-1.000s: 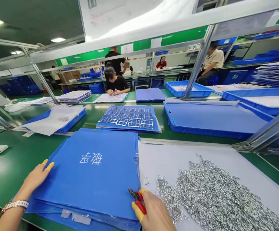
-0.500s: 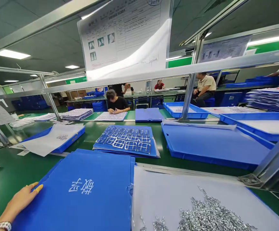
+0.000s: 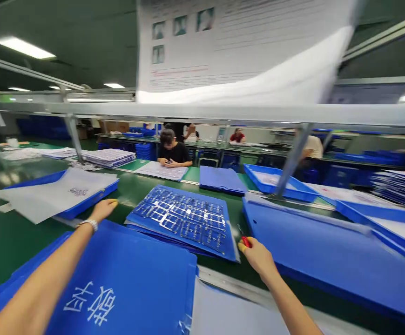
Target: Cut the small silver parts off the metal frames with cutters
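Observation:
My left hand (image 3: 105,209) reaches forward past the near blue sheets, holding nothing, with its yellow-covered fingers stretched out. It hovers between a paper-lined blue tray and a blue board (image 3: 174,218) bearing rows of shiny silver metal frames. Red-handled pliers (image 3: 246,242) are gripped in my right hand (image 3: 258,257), just off the right edge of that board. Their dark jaws point up and away, blurred. Under my left forearm lies a stack of blue plastic sheets (image 3: 146,279) with white characters on top.
White paper (image 3: 230,307) lies at the near right. Blue trays stand at the left (image 3: 108,188) and right (image 3: 328,251). A metal post (image 3: 293,163) and a rail (image 3: 202,111) with a hanging sheet cross ahead. A co-worker in black (image 3: 172,156) sits opposite.
My left hand has left the near stack's edge and moved forward and right. My right hand, out of view half a second ago, is now forward beside the frame board, still holding the pliers.

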Available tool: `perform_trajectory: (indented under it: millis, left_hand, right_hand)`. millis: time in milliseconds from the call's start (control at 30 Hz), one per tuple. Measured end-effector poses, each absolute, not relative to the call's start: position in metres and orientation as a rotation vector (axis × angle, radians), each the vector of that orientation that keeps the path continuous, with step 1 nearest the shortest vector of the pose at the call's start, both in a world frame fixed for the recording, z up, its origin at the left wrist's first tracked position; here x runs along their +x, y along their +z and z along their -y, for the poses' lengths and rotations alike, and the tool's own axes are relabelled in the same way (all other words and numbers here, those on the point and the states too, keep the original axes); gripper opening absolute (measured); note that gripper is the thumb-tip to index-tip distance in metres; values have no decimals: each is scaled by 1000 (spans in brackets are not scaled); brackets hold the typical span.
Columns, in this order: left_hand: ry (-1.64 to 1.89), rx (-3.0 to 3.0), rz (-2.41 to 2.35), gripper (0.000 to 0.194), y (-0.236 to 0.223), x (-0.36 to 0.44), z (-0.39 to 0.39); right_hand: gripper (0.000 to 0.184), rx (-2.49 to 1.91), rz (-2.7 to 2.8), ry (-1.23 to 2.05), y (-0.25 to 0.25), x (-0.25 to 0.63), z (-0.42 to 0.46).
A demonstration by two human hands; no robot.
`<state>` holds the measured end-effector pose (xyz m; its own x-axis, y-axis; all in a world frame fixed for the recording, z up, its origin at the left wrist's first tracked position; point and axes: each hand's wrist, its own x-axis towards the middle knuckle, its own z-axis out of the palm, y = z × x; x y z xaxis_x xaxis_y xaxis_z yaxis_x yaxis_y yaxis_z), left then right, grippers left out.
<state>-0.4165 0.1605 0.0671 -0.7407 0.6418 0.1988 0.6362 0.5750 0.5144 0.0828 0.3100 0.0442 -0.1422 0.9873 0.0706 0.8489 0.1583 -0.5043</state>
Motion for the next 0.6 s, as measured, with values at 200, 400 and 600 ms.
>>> perform_trajectory:
  millis: [200,400,600]
  left_hand:
    - [730,1119,-2635,32,19,-424,-227]
    - [667,1091,-2562,34,-4,-424,-250]
    - [691,1067,-2508,35,2,-430,-257]
  right_hand:
    - [37,-1795,2200,459,6,60,-377]
    - [56,-1957,2154,510,-10,62,-405]
    - [48,-1966,1997,582,-15,62,-400]
